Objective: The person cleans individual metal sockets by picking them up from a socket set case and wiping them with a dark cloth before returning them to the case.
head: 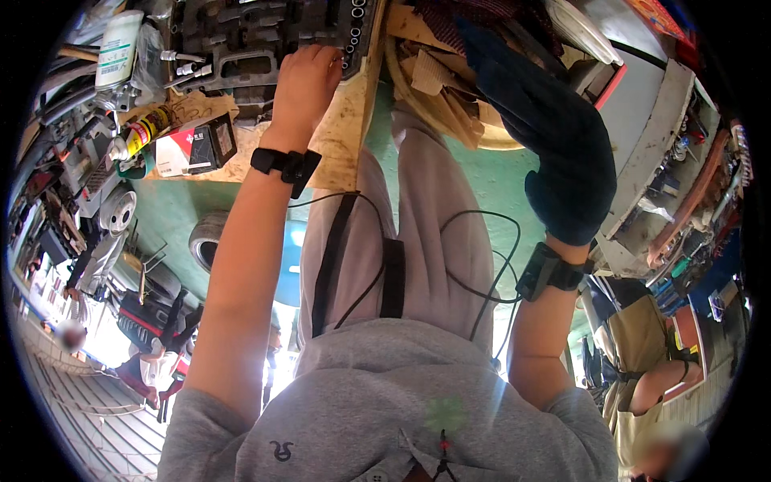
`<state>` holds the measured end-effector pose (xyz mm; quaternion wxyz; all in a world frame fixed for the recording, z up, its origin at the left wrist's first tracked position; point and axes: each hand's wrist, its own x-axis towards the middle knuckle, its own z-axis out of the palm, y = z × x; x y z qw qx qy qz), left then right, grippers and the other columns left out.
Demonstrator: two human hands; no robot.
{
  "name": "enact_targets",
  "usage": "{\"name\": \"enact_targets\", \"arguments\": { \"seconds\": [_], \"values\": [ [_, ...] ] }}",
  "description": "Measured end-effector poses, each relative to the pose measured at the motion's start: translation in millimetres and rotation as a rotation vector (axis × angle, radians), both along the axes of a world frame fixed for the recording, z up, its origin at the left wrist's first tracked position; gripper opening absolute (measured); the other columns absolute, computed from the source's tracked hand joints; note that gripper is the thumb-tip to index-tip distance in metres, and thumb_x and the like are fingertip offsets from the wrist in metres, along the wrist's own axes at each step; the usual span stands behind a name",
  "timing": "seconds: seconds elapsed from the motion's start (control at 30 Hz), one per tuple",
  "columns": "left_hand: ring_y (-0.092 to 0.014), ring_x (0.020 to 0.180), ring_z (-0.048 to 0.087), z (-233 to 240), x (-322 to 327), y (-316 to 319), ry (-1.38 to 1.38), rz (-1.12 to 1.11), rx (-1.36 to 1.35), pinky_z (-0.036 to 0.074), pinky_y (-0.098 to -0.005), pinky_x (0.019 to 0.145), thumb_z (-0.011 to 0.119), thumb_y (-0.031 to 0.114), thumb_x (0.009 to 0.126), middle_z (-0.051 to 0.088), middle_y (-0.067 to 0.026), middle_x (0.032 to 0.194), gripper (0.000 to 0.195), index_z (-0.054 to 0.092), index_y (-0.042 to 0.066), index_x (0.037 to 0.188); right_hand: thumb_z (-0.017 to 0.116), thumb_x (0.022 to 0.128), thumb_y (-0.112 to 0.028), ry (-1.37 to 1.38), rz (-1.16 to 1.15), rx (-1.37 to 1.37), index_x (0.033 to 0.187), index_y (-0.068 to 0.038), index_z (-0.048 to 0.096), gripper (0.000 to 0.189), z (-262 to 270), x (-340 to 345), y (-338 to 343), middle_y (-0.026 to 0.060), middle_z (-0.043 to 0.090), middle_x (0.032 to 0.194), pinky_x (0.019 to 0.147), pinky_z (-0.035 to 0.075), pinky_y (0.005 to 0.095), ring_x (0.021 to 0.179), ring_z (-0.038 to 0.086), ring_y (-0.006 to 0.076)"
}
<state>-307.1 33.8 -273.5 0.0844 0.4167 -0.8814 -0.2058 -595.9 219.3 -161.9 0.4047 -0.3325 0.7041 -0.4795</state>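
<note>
My left hand reaches over a dark socket-set case on a wooden bench. Its fingers curl down at the case's near right corner, beside a row of small metal sockets. Whether a socket is between the fingertips cannot be made out. Several chromed drive tools lie on the case, left of this hand. A dark blue cloth or mitt-like cover hides my right hand from the wrist on. Its long end hangs towards a round tub. The fingers inside it cannot be seen.
On the bench's left part stand a red-and-white carton, a yellow spray can and a white bottle. Torn cardboard fills the tub. A metal tool drawer is at right. Cables hang by my legs. Other people are nearby.
</note>
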Motion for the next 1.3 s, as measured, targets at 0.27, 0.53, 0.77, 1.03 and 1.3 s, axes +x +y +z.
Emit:
{"name": "enact_targets", "arguments": {
  "seconds": [0.27, 0.53, 0.77, 1.03, 1.3],
  "values": [
    [-0.033, 0.079, 0.060, 3.9, -8.5, 4.2, -0.025, 0.083, 0.022, 0.047, -0.0422, 0.070, 0.063, 0.008, 0.078, 0.063, -0.0140, 0.083, 0.013, 0.064, 0.004, 0.090, 0.058, 0.059, 0.014, 0.378, 0.170, 0.104, 0.133, 0.005, 0.042, 0.076, 0.7, -4.0, -6.0, 0.0133, 0.056, 0.129, 0.101, 0.038, 0.0292, 0.118, 0.052, 0.0193],
    [-0.028, 0.079, 0.062, 3.4, -9.2, -0.4, 0.006, 0.136, 0.149, 0.050, -0.0372, 0.070, 0.067, 0.011, 0.080, 0.064, -0.0145, 0.088, 0.017, 0.066, 0.002, 0.094, 0.064, 0.059, 0.007, 0.253, 0.036, 0.058, 0.126, 0.003, 0.050, 0.069, -9.9, -0.8, 1.6, 0.0141, 0.058, 0.125, 0.100, 0.041, 0.0320, 0.116, 0.054, 0.0233],
    [-0.029, 0.081, 0.061, 3.4, -14.7, 10.5, 0.115, 0.234, 0.187, 0.048, -0.0375, 0.072, 0.068, 0.010, 0.079, 0.064, -0.0132, 0.088, 0.019, 0.064, 0.003, 0.096, 0.058, 0.059, 0.011, 0.723, 0.307, 0.209, 0.127, 0.007, 0.046, 0.069, -4.3, -0.8, -7.4, 0.0133, 0.061, 0.122, 0.097, 0.039, 0.0242, 0.113, 0.056, 0.0168],
    [-0.027, 0.079, 0.061, 11.3, -2.2, -0.2, 0.117, 0.247, 0.158, 0.048, -0.0363, 0.069, 0.068, 0.013, 0.081, 0.064, -0.0109, 0.084, 0.014, 0.064, 0.004, 0.091, 0.061, 0.056, 0.003, 0.506, 0.232, 0.192, 0.123, 0.001, 0.053, 0.068, 4.9, 8.1, -19.7, 0.0165, 0.058, 0.124, 0.101, 0.039, 0.0325, 0.115, 0.054, 0.0298],
    [-0.030, 0.087, 0.060, 10.2, 7.7, 10.2, 0.114, 0.127, 0.076, 0.049, -0.0372, 0.074, 0.069, 0.011, 0.080, 0.064, -0.0098, 0.092, 0.012, 0.066, 0.005, 0.091, 0.061, 0.057, 0.003, 0.586, 0.283, 0.155, 0.124, 0.001, 0.052, 0.068, -3.3, 11.8, -22.1, 0.0149, 0.059, 0.123, 0.100, 0.040, 0.0307, 0.115, 0.055, 0.0284]
  ]
}}
